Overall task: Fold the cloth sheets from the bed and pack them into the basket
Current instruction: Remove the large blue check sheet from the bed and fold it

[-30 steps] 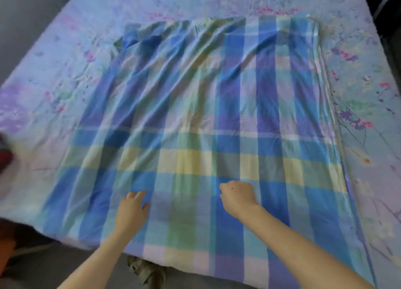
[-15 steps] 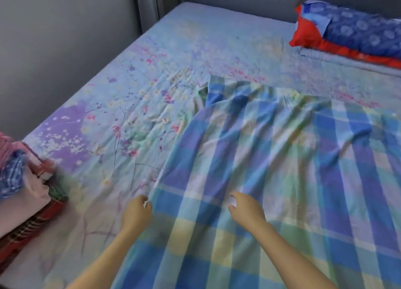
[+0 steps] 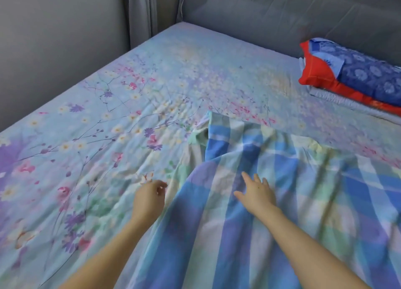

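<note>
Plaid cloth sheet [image 3: 282, 202] lies spread on the bed [image 3: 108, 136], covering lower-right part of view, far corner rumpled and bunched w/ an under layer showing. Right hand [image 3: 257, 193] rests flat on the sheet, fingers straight and spread wide. Left hand [image 3: 148, 198] at the sheet's left edge, fingers loosely curled (can't tell if pinching the edge, blurry). Red/blue pillow [image 3: 358, 76] at far right by grey headboard [image 3: 260, 17]. Basket not in view.
</note>
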Motion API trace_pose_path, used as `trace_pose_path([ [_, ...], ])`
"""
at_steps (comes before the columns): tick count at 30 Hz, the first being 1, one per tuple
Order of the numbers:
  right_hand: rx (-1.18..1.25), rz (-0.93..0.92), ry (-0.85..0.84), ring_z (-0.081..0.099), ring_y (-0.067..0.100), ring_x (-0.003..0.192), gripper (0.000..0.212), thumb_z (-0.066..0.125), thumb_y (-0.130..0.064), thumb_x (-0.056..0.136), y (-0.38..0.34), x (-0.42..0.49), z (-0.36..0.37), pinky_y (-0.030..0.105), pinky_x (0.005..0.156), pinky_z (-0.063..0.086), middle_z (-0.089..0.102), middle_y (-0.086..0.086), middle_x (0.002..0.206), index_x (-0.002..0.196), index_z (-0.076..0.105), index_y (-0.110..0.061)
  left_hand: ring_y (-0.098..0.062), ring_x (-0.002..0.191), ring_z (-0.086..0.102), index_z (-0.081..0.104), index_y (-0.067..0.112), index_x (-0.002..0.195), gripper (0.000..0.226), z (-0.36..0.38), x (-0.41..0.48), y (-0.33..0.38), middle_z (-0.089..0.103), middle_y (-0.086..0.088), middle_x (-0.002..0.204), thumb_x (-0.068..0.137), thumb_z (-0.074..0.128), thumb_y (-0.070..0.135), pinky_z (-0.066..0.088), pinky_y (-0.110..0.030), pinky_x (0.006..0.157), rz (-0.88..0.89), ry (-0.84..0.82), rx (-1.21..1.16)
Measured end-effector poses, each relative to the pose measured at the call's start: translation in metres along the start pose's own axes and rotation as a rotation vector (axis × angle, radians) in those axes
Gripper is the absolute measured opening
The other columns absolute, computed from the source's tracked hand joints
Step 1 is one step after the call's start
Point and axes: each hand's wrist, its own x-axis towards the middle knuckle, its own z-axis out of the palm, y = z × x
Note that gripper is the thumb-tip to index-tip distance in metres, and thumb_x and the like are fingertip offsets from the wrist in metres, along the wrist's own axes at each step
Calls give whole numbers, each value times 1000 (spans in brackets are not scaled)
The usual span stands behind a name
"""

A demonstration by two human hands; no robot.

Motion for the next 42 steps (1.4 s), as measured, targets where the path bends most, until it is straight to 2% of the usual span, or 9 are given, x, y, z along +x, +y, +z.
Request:
trace_pose_path([
  [3,-24,76,36,14,35,142,73,48,-55,91,20,91,-22,49,110,29,12,5,158,150,10,-34,-35,93,58,71,8,98,20,26,87,39,65,-15,94,90,53,7,40,-34,74,191,47,60],
  [7,-76,73,-170,31,34,134,88,59,-66,76,47,146,3,51,105,37,23,1,151,148,14,-42,-33,94,52,70,5,95,19,60,168,84,62,-14,95,92,52,11,38,-34,74,353,35,162],
  [15,-158,50,-281,41,32,124,90,61,-67,74,52,181,24,42,95,45,30,3,141,147,15,-42,-33,113,43,41,18,135,48,114,281,147,51,-12,121,89,49,11,42,-37,80,431,-65,482],
  [20,-184,41,-274,33,34,126,92,57,-69,75,50,179,23,42,97,42,23,5,146,148,9,-42,-33,100,55,61,8,111,33,117,305,183,60,-16,106,81,50,0,40,-34,72,618,-138,590],
  [24,-185,17,-274,31,37,128,92,55,-69,76,53,179,23,43,100,39,14,6,153,149,6,-41,-34,97,57,66,4,102,34,89,349,223,64,-17,103,80,44,-9,43,-35,75,626,-76,411],
  [29,-189,13,-265,28,39,130,92,54,-69,76,52,176,19,44,102,37,13,7,153,149,7,-40,-31,104,58,55,11,128,48,87,361,214,63,-14,114,87,40,-9,42,-29,76,357,-16,197],
  [34,-215,-14,-332,41,35,125,86,56,-65,77,48,174,-1,37,98,41,29,12,148,147,18,-34,-34,126,36,42,25,138,44,61,341,120,43,-8,139,95,47,36,34,-43,100,251,-102,687],
  [37,-80,-39,-154,55,26,114,40,52,-54,86,32,183,-39,30,87,44,59,2,124,117,57,-29,-34,136,20,16,37,147,54,54,329,58,19,-2,153,96,21,54,23,-50,107,242,-149,875],
  [42,-17,-188,391,61,29,94,39,37,-49,97,-64,233,-96,30,63,32,66,7,100,94,59,-17,-28,145,7,9,44,147,72,63,334,21,12,5,158,81,-12,61,1,-51,112,365,-20,722],
])
